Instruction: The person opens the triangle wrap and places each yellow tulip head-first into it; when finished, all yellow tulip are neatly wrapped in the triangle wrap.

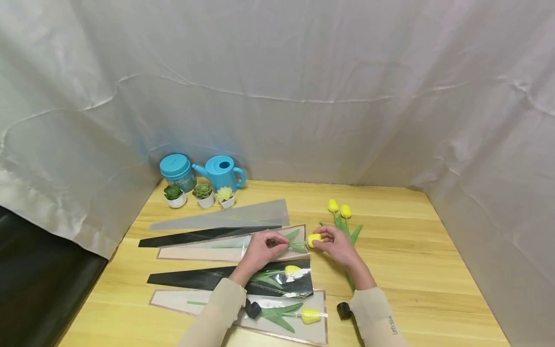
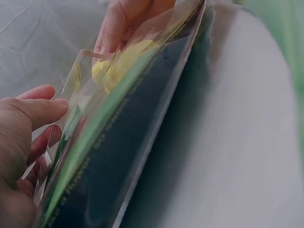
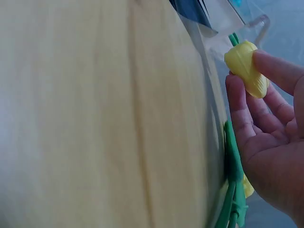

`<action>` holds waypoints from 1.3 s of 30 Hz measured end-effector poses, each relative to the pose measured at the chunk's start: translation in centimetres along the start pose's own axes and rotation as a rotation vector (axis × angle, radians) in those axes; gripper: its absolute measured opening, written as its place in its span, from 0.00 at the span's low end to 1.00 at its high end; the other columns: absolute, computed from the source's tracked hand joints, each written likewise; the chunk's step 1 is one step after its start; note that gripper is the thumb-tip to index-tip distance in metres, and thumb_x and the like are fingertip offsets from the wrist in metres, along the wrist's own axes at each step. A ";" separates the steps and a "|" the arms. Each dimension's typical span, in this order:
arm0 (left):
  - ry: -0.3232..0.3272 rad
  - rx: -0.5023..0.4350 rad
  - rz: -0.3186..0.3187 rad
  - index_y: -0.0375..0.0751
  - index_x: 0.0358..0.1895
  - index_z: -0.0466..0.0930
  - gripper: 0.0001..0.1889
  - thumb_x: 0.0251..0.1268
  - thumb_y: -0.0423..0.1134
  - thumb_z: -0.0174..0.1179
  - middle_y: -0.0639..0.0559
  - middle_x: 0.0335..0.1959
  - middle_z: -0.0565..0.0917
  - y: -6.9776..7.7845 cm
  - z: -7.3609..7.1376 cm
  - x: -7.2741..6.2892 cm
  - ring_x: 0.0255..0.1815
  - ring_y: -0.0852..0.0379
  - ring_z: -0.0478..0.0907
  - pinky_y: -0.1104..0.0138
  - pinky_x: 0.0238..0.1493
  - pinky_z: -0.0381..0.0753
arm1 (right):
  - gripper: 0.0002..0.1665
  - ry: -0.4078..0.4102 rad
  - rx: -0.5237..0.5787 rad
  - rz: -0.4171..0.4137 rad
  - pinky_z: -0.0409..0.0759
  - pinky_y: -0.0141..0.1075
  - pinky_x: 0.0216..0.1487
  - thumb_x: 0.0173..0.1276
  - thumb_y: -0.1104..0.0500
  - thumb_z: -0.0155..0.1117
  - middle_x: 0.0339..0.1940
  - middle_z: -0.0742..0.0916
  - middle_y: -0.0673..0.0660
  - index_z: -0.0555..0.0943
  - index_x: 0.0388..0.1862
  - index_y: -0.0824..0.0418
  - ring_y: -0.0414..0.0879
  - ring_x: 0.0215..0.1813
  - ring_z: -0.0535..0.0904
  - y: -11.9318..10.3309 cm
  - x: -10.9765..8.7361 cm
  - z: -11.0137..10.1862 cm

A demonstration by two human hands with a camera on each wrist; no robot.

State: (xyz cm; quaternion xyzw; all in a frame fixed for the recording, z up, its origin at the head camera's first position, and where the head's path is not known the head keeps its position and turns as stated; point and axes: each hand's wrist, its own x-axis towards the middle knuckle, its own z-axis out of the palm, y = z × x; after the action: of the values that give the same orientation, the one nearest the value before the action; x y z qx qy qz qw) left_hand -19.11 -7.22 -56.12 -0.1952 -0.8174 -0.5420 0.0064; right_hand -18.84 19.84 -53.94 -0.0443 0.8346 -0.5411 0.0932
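Note:
My right hand (image 1: 340, 246) pinches the yellow head of an artificial tulip (image 3: 247, 66) between thumb and fingers. Its green stem and leaves lie in a clear-fronted flower sleeve (image 1: 182, 252) with a pinkish border, and the head sticks out past the sleeve's right end. On that sleeve, near the leaves, my left hand (image 1: 262, 248) holds the clear film with curled thumb and fingers. Nearer me, a black sleeve (image 1: 186, 278) and another pink-bordered sleeve (image 1: 169, 297) each contain a yellow tulip. My left forearm crosses over both.
Farther back lie another black sleeve (image 1: 173, 239) and a grey one (image 1: 256, 212). Loose yellow tulips (image 1: 345, 211) lie beyond my right hand. A blue watering can (image 1: 222, 173), a blue-lidded jar (image 1: 175, 166) and small potted succulents (image 1: 204, 195) stand back left.

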 end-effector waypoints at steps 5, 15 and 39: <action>0.005 0.014 0.008 0.52 0.41 0.93 0.04 0.65 0.40 0.73 0.62 0.36 0.89 0.1 0.0 0.1 0.34 0.64 0.81 0.70 0.33 0.79 | 0.19 -0.019 -0.013 -0.030 0.84 0.38 0.50 0.69 0.57 0.74 0.50 0.88 0.60 0.84 0.57 0.60 0.48 0.48 0.84 -0.4 0.2 0.7; -0.005 0.002 0.032 0.49 0.42 0.93 0.05 0.65 0.37 0.73 0.60 0.34 0.89 0.5 0.1 0.3 0.30 0.62 0.78 0.70 0.30 0.76 | 0.18 -0.027 0.010 -0.013 0.87 0.36 0.45 0.67 0.63 0.74 0.53 0.89 0.60 0.85 0.55 0.60 0.46 0.44 0.88 -1.2 0.7 2.0; 0.092 0.248 0.103 0.54 0.50 0.91 0.16 0.57 0.43 0.79 0.58 0.51 0.90 1.1 -1.0 -0.3 0.59 0.50 0.81 0.48 0.68 0.76 | 0.17 -0.006 0.039 -0.023 0.85 0.33 0.42 0.68 0.62 0.74 0.57 0.88 0.63 0.86 0.54 0.63 0.47 0.45 0.87 -1.1 0.7 2.2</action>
State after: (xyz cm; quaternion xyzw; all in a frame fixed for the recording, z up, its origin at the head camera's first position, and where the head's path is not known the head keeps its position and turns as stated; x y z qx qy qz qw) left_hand -18.67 -7.83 -54.84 -0.2096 -0.8659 -0.4440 0.0955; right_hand -19.15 17.30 -53.85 -0.0535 0.8232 -0.5580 0.0904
